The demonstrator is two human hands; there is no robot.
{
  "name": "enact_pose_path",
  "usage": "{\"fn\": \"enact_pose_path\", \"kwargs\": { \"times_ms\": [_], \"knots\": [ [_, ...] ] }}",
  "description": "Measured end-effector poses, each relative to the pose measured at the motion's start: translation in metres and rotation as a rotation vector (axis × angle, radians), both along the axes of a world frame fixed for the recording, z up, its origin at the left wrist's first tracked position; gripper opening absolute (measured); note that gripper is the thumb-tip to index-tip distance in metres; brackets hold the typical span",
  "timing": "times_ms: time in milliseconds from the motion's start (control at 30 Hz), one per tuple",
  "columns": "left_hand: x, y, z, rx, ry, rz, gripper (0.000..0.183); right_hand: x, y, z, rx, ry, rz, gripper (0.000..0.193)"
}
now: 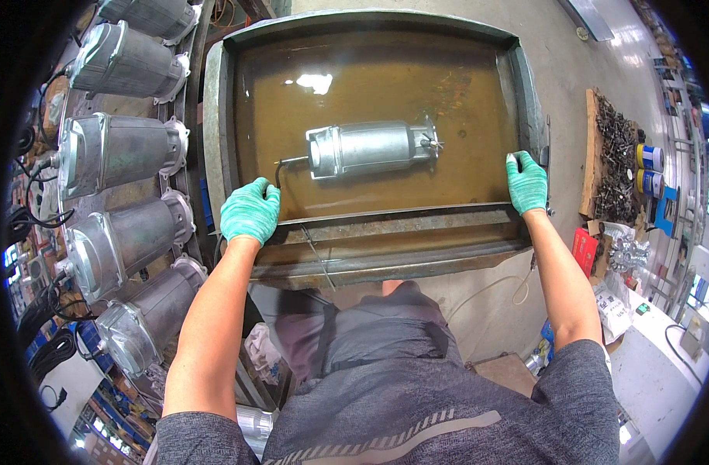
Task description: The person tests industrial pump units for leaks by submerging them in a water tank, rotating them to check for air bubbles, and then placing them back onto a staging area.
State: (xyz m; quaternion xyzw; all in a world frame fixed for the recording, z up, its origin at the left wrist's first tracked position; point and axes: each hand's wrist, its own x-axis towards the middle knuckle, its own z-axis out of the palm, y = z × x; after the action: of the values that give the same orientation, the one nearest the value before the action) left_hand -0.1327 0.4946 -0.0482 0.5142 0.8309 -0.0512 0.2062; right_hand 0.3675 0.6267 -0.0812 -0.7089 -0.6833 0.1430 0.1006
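A silver cylindrical pump motor [370, 147] lies on its side in a metal tank [215, 124] of brownish water. Its shaft end points right. From its left end a black cable [278, 172] bends down toward my left hand [250, 211]. That hand, in a green knit glove, is closed around the cable over the tank's near left corner; the gloved fingers hide the gripped part. My right hand [527, 183], gloved the same way, has its fingers curled over the tank's right rim, apart from the motor.
Several similar silver motors [122, 151] with black cables stand in a row on a rack at left. On the right are a wooden-sided tray of dark metal parts [616, 159], blue-and-yellow tins [650, 158] and a red box [584, 252]. A thin hose [486, 288] hangs below the tank.
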Motion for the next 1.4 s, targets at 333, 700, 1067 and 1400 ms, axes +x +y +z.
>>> {"fn": "enact_pose_path", "kwargs": {
  "times_ms": [333,700,1067,1400],
  "knots": [
    [-0.0004,-0.0001,-0.0004,-0.013,0.004,0.012,0.03,-0.0025,-0.0003,0.0024,-0.008,0.002,-0.005,0.028],
    [-0.0001,-0.0001,0.0003,-0.001,0.0,0.007,0.029,-0.0004,0.0003,0.0004,-0.011,0.002,-0.005,0.028],
    [-0.0003,-0.0003,0.0004,0.004,-0.004,0.006,0.029,-0.0019,0.0004,0.0025,-0.012,0.008,-0.006,0.028],
    [0.0006,-0.0001,0.0009,-0.009,-0.001,0.015,0.028,-0.0018,0.0004,0.0024,-0.032,-0.005,-0.017,0.028]
  ]
}}
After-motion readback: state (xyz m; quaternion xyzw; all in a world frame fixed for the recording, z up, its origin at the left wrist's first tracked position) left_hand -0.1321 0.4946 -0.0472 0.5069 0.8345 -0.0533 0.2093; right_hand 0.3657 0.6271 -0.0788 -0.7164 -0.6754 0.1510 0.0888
